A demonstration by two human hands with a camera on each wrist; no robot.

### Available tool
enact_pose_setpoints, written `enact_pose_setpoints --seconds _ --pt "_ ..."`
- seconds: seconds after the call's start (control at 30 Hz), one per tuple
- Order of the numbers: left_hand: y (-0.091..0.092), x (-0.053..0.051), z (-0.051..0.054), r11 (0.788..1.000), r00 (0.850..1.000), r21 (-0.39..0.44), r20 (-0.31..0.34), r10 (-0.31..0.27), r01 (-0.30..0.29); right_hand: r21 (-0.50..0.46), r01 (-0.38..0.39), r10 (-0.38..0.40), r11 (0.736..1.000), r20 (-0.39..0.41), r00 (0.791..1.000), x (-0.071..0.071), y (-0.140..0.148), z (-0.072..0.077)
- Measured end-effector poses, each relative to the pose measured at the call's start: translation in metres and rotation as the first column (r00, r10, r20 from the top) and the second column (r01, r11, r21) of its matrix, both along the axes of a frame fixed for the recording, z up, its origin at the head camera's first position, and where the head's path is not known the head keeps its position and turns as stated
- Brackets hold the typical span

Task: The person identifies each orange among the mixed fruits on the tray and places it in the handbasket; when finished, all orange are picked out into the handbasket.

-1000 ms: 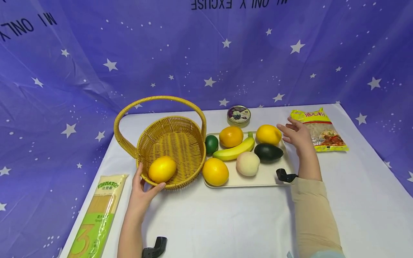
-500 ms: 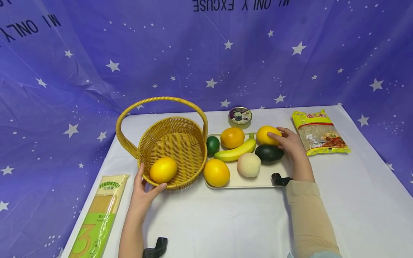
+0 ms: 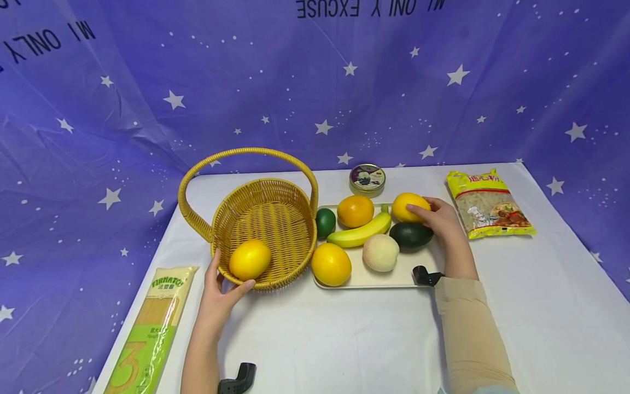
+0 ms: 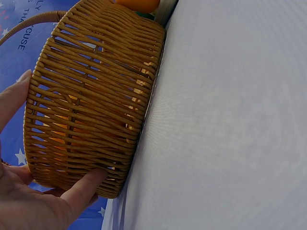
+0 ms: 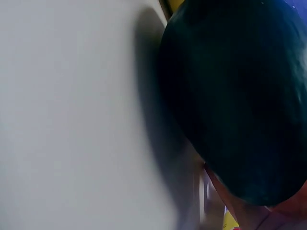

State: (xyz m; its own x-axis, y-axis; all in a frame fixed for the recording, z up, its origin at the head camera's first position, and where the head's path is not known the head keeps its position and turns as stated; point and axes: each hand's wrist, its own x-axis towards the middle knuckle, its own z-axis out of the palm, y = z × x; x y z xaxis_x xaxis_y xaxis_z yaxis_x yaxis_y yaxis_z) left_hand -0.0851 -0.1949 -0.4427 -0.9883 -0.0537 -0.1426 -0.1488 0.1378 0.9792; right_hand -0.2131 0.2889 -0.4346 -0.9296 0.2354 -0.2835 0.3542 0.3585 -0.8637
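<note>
In the head view my left hand (image 3: 219,298) holds the near left rim of a wicker basket (image 3: 283,224) that has a tall arched handle. The left wrist view shows fingers against the woven side (image 4: 91,110). A yellow lemon-like fruit (image 3: 250,260) lies inside the basket, near that hand. My right hand (image 3: 441,220) grips another yellow lemon (image 3: 402,207) at the back right of a cream tray (image 3: 366,279), thumb on its near side; its other fingers are partly hidden. Close below this hand lies a dark green avocado (image 3: 410,235), which fills much of the right wrist view.
Also on the tray are a banana (image 3: 359,232), an orange (image 3: 355,211), a peach (image 3: 380,253), a yellow-orange fruit (image 3: 331,265) and a green fruit (image 3: 325,222). A round tin (image 3: 367,179) stands behind; a pasta bag (image 3: 489,205) lies right, a spaghetti pack (image 3: 150,334) left.
My right hand has moved left from beside the tray onto the yellow lemon and closed round it. The left hand stays on the basket rim.
</note>
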Motion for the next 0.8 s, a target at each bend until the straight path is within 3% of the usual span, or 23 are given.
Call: enact_pose_setpoints --seconds 0.27,0.8 --pt "0.000 0.000 0.000 1.000 1.000 0.011 0.015 0.002 -0.002 0.038 0.011 -0.011 0.999 -0.004 1.000 0.004 0.001 0.005" --pt "-0.001 -0.001 -0.002 1.000 1.000 0.001 0.011 0.007 -0.007 -0.053 0.036 -0.042 0.998 -0.120 0.992 0.011 -0.008 0.035"
